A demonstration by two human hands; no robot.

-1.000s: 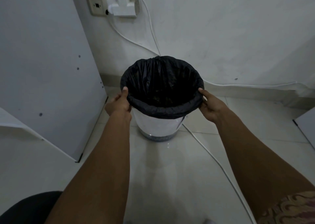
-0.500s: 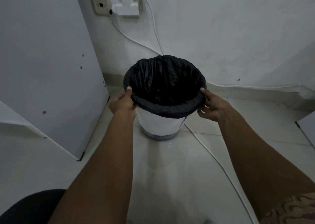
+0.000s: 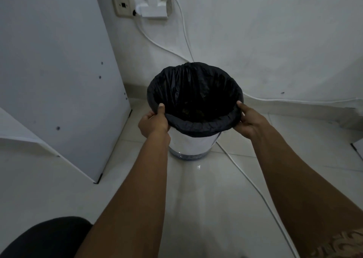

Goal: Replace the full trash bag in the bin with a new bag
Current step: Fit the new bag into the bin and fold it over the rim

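1. The bin (image 3: 193,145) stands upright on the pale tiled floor (image 3: 198,208), near the far wall, just right of a tall white panel (image 3: 59,71).
2. A black trash bag (image 3: 198,127) lines the bin. Its mouth is wide open and its edge is folded down over the rim as a dark cuff, with the bin's light wall showing below it.
3. Something dull lies deep inside the bag, but it is too dark to tell what.
4. The left hand (image 3: 154,122) is at the left side of the rim. Its thumb lies on top of the cuff and its fingers are curled beneath, pinching the bag's edge.
5. The right hand (image 3: 250,121) does the same on the right side, with the thumb tip on the cuff and the fingers tucked under it.
6. Both forearms reach out from the near side, one on each side of the bin.
7. On the far wall above sits a socket plate (image 3: 122,4) with a white adapter (image 3: 155,6) beside it.
8. A white cable (image 3: 255,187) passes the bin's right side and crosses the floor towards the near right.
9. A dark rounded shape (image 3: 45,236) fills the near left corner, and patterned cloth (image 3: 337,246) shows at the near right.
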